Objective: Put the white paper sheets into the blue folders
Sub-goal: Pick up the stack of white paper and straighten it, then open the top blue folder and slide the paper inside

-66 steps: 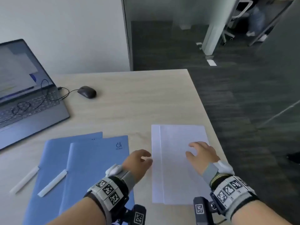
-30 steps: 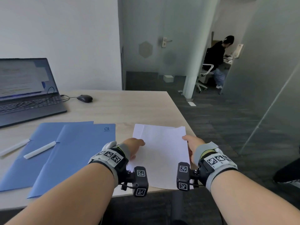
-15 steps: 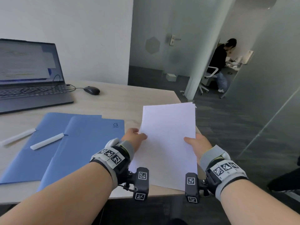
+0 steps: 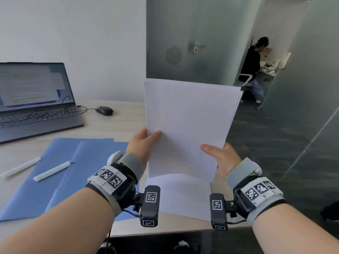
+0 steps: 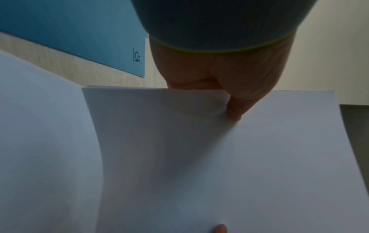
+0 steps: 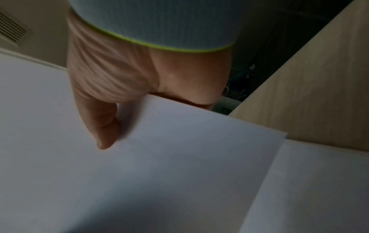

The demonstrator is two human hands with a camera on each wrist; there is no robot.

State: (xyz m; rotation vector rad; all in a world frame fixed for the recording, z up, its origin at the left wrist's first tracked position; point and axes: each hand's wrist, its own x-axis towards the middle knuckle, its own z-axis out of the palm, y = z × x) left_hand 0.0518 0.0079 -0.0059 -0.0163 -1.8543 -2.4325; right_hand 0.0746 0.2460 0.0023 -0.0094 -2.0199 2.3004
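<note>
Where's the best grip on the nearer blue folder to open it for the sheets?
Probably the front cover's free right edge of the nearer blue folder, approached from the right: it lies flat and closed, a white bar rests near its left side, and that edge is bare.

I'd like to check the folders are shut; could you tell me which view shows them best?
The head view: both blue folders lie closed and overlapping on the desk, each with a white strip on top. The left wrist view shows only one corner; the right wrist view shows none.
</note>
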